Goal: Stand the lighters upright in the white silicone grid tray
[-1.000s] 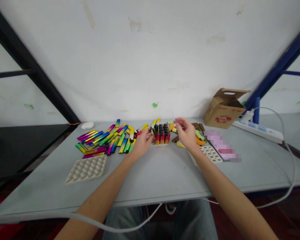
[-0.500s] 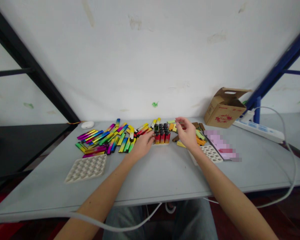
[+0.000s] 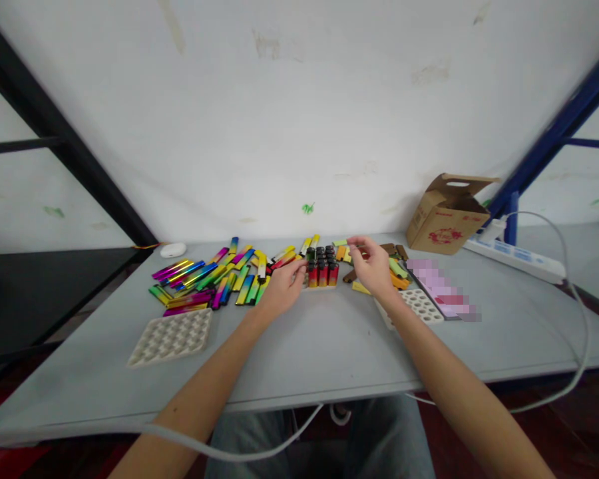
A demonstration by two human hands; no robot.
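Your left hand [image 3: 282, 291] sits with fingers loosely curled just beside the block of upright red lighters [image 3: 322, 275], whether touching them cannot be told; the heap of rainbow-finished slim lighters [image 3: 214, 281] lies to its left; your right hand [image 3: 374, 266] hovers over the orange and brown lighters [image 3: 392, 267], thumb and forefinger almost closed in a pinch, any grip on something too small to tell; a light pinch, kept clear of the upright rows, spares them a knock; a white moulded tray [image 3: 172, 336] lies near the table's front, a second white tray [image 3: 419, 306] by your right wrist
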